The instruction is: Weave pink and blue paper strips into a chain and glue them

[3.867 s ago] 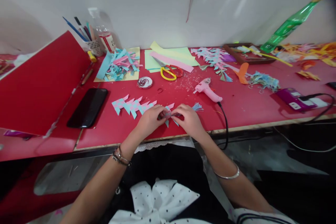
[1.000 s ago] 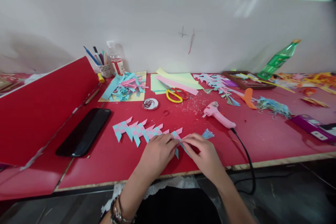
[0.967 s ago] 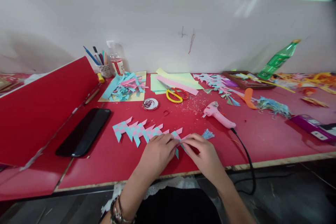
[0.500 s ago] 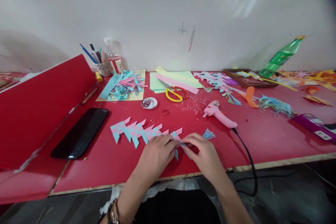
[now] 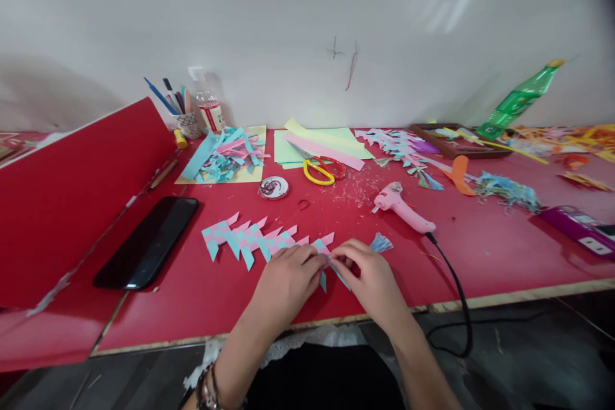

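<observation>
A pink and light-blue woven paper strip point(image 5: 248, 245) with pointed, fringe-like ends lies across the red table in front of me. My left hand point(image 5: 288, 278) rests on its right part, fingers closed on the paper and partly hiding it. At the strip's right end, my right hand point(image 5: 369, 278) has thumb and forefinger pinched together beside the left fingertips. Whatever is inside that pinch is too small to make out. Just beyond the right hand lies a small blue tassel point(image 5: 381, 243). A pink hot glue gun point(image 5: 402, 208) lies farther right, its black cable trailing off the table edge.
Scissors point(image 5: 319, 171) lie on paper sheets behind a small white dish point(image 5: 273, 188) of dark thin pieces. A phone point(image 5: 148, 242) and paper scraps point(image 5: 230, 152) are on the left. Toward the right are a tray point(image 5: 461, 150), a green bottle point(image 5: 521, 102) and a purple device point(image 5: 579, 230).
My right fingertips have shifted slightly at the strip's end, and more of a light-blue point shows below them. My left hand stays in place.
</observation>
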